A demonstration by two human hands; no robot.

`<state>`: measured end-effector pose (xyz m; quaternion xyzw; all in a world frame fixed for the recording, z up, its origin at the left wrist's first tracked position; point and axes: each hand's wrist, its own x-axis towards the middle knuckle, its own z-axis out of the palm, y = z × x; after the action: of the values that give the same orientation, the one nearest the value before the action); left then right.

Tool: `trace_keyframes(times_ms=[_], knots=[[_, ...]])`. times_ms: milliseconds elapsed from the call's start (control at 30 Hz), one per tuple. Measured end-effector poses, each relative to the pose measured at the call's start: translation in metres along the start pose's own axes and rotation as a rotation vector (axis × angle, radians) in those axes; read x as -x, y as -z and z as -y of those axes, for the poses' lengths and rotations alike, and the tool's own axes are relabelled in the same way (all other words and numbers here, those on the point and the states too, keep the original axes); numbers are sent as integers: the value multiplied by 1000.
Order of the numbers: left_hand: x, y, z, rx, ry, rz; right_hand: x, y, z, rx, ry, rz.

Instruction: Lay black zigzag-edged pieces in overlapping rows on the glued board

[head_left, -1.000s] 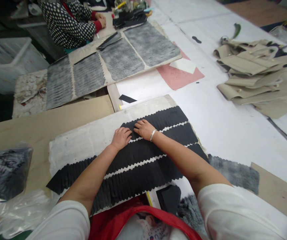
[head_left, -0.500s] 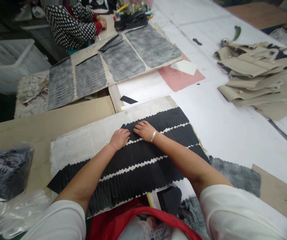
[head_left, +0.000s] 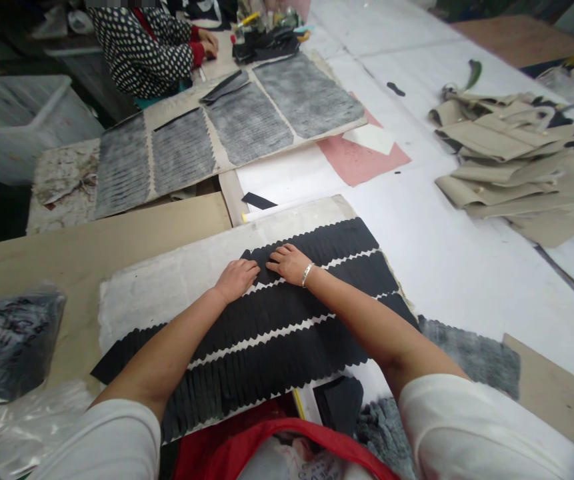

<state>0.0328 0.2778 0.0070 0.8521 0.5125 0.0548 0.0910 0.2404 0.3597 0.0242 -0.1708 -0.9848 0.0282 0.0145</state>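
Left-hand shift: your left hand [head_left: 239,277] has drawn slightly left since a second ago, so the small gap to your right hand [head_left: 289,263] is a little wider; the right has barely changed place.
Left hand state: palm down, fingers close together and bent, fingertips touching the left end of the far row; you cannot tell whether a strip is pinched beneath them.
Right hand state: palm down, loosely spread, fingertips resting on the same row, just right of your left hand; a bracelet [head_left: 307,274] circles that wrist.
Black strips: the strips [head_left: 327,240] lie overlapped in three rows on the pale board [head_left: 167,277], with your forearms crossing over the nearer rows.
Desk: the white desk [head_left: 417,253] carries beige pieces [head_left: 501,133] piled at far right.
Bag: a clear bag [head_left: 11,340] with dark contents lies near left.
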Motion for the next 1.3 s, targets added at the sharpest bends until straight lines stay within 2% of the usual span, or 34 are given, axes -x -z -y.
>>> trace_keyframes(times_ms=[300,567,767,1100,1167,1300], knots=[[9,4,7,-22,-35,23,0,0,0,-10,8,-20],[3,3,-4,-77,-95,-63,1,3,4,-33,-24,-5],[1,-1,-8,-50,-129,-12,5,2,4,-28,-6,4],[3,0,-2,-23,-166,-21,4,3,5,-59,-37,28],[6,-2,1,30,-122,-84,5,3,6,-69,-56,23],[17,-3,12,94,166,-266,4,5,12,-73,-93,-28]])
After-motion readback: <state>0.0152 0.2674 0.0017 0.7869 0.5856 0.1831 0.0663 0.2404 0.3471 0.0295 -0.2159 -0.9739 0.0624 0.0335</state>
